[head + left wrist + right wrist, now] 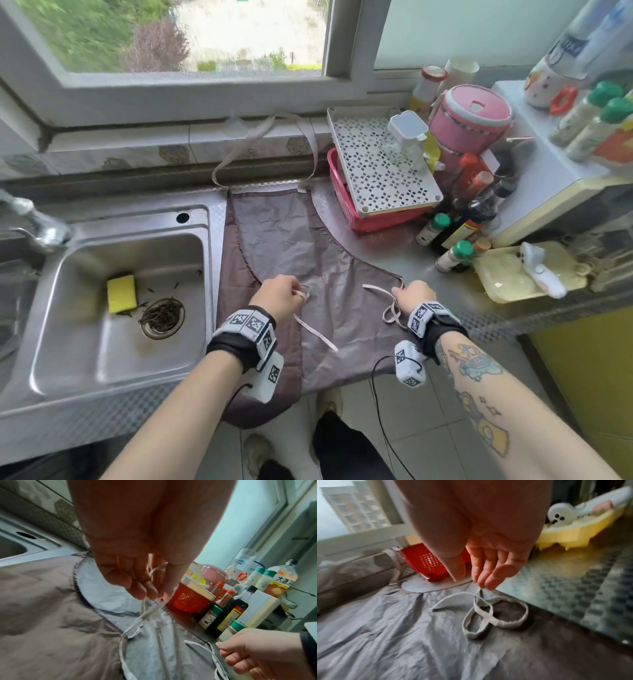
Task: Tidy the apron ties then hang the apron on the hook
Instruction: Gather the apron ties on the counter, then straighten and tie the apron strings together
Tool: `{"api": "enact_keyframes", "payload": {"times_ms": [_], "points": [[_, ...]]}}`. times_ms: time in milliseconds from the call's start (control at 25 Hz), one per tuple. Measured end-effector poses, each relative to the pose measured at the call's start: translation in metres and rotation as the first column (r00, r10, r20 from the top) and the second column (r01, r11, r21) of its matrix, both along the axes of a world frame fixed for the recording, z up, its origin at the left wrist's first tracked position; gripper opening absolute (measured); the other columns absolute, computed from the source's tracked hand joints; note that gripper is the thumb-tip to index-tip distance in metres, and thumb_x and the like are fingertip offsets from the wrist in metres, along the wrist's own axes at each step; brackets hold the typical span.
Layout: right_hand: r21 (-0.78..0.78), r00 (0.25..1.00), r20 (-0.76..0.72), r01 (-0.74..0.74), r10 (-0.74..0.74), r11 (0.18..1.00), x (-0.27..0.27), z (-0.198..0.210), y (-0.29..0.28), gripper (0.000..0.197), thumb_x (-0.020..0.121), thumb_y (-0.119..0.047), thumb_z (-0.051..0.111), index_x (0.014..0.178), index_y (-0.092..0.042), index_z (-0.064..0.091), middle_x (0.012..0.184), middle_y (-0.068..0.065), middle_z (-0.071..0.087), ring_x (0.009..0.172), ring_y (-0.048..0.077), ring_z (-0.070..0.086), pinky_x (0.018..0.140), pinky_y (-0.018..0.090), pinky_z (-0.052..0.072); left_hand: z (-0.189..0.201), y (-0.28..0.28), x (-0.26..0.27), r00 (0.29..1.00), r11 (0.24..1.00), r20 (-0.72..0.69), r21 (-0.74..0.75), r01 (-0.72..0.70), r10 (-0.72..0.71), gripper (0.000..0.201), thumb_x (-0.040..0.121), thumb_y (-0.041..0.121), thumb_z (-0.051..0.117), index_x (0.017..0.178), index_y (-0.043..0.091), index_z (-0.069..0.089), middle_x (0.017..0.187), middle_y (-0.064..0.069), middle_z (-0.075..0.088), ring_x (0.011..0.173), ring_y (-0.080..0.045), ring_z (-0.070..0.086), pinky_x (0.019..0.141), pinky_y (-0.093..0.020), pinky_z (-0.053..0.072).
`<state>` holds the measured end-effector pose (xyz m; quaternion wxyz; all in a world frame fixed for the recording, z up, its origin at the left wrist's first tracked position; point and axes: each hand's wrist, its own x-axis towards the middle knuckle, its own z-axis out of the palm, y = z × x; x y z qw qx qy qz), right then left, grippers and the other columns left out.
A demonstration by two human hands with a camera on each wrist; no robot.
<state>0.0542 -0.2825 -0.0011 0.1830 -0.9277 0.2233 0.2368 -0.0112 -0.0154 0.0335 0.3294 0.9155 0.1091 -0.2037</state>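
The apron (pixel 291 246) lies flat on the counter (pixel 428 274) beside the sink (pixel 137 274), long axis running from the window to the near edge, neck loop (pixel 263 144) pointing at the window. The left hand (pixel 279 296) pinches the left tie (pixel 315 332). The right wrist view shows the right hand's (pixel 488 563) fingertips pinching the looped right tie (pixel 488 615).

I am seeing both forearms reaching up from the bottom of the head view, each wrist wearing a black band. My left hand (pixel 279 296) is sitting left of centre, its fingers (pixel 137 586) pinching a thin strap. My right hand (pixel 412 294) is hovering level with it, fingertips (pixel 483 580) nipping another.
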Motion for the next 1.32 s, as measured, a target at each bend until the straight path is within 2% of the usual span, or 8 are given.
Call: {"api": "enact_keyframes", "payload": {"times_ms": [360,560,720,880,1000,1120,1240,1320], "points": [[0.109,0.989,0.046,0.137,-0.143,0.985,0.02,-0.021,0.017,0.036,0.083,-0.027,0.054,0.098,0.003,0.068,0.105,0.026,0.069,0.1,0.041,0.063,0.077,0.034,0.046,-0.02,0.009,-0.009,0.959,0.883,-0.063,-0.377,-0.28,0.277,0.031,0.07,0.027,0.044,0.075,0.024,0.074,0.092,-0.004,0.077,0.095,-0.02,0.069,0.093,-0.04,0.052],[0.477,0.962,0.002,0.239,-0.273,0.846,0.001,-0.004,0.037,0.023,0.083,-0.01,0.051,0.062,-0.006,0.061,0.036,0.0,0.058,0.035,0.021,0.05,0.046,0.027,0.043,-0.015,-0.005,-0.003,0.929,0.821,0.009,-0.47,-0.323,0.37,0.031,0.082,-0.004,0.048,0.073,0.019,0.067,0.082,-0.015,0.073,0.062,-0.013,0.071,0.076,-0.037,0.061],[0.543,0.999,-0.01,0.05,-0.053,0.838,-0.02,0.024,0.071,0.019,0.081,-0.005,0.049,0.065,-0.012,0.056,0.051,0.004,0.062,0.024,0.008,0.042,0.032,0.016,0.031,0.002,-0.02,-0.009,0.916,0.708,-0.081,-0.609,-0.358,0.393,0.036,0.088,-0.011,0.038,0.119,0.0,0.051,0.102,-0.016,0.061,0.038,-0.001,0.056,0.04,-0.017,0.049],[0.649,0.977,0.004,-0.165,0.214,0.743,-0.05,0.041,0.1,0.022,0.076,0.003,0.052,0.084,-0.015,0.06,0.064,0.004,0.064,0.045,0.013,0.059,0.046,0.026,0.049,0.016,-0.027,-0.021,0.91,0.658,-0.183,-0.639,-0.398,0.373,0.028,0.096,0.011,0.038,0.122,0.004,0.047,0.107,-0.012,0.059,0.03,-0.004,0.052,0.026,-0.016,0.034],[0.676,0.898,0.128,-0.389,0.42,0.626,-0.076,0.048,0.113,0.03,0.078,0.001,0.058,0.065,-0.025,0.062,0.065,-0.011,0.059,0.063,0.009,0.055,0.063,0.024,0.047,0.029,-0.029,-0.034,0.805,0.333,-0.443,-0.748,-0.574,0.394,0.02,0.098,0.014,0.034,0.105,0.004,0.049,0.086,-0.016,0.054,0.034,-0.011,0.056,0.031,-0.02,0.046],[0.773,0.931,0.05,-0.266,0.363,0.575,-0.093,0.051,0.122,0.042,0.075,0.01,0.053,0.064,-0.031,0.054,0.067,-0.013,0.051,0.068,0.009,0.05,0.06,0.015,0.04,0.037,-0.021,-0.05,0.638,-0.123,-0.678,-0.714,-0.689,0.364,0.023,0.09,-0.001,0.031,0.107,0.002,0.047,0.082,-0.013,0.049,0.06,-0.023,0.057,0.05,-0.032,0.057],[0.924,0.984,-0.067,0.0,0.163,0.382,-0.106,0.043,0.122,0.044,0.06,0.018,0.035,0.069,-0.017,0.061,0.065,-0.008,0.05,0.055,0.002,0.048,0.052,0.013,0.032,0.035,-0.014,-0.06,0.594,-0.218,-0.71,-0.692,-0.688,0.379,0.036,0.081,-0.011,0.023,0.106,-0.001,0.047,0.094,-0.015,0.047,0.082,-0.033,0.058,0.077,-0.043,0.051],[0.952,0.982,-0.124,0.078,0.141,0.296,-0.112,0.044,0.12,0.031,0.06,0.008,0.049,0.074,-0.015,0.064,0.073,-0.006,0.056,0.068,0.004,0.053,0.062,0.018,0.036,0.035,-0.012,-0.063,0.587,-0.219,-0.705,-0.694,-0.686,0.398,0.039,0.079,-0.011,0.02,0.107,-0.001,0.045,0.094,-0.014,0.046,0.085,-0.032,0.058,0.08,-0.039,0.048]]}}
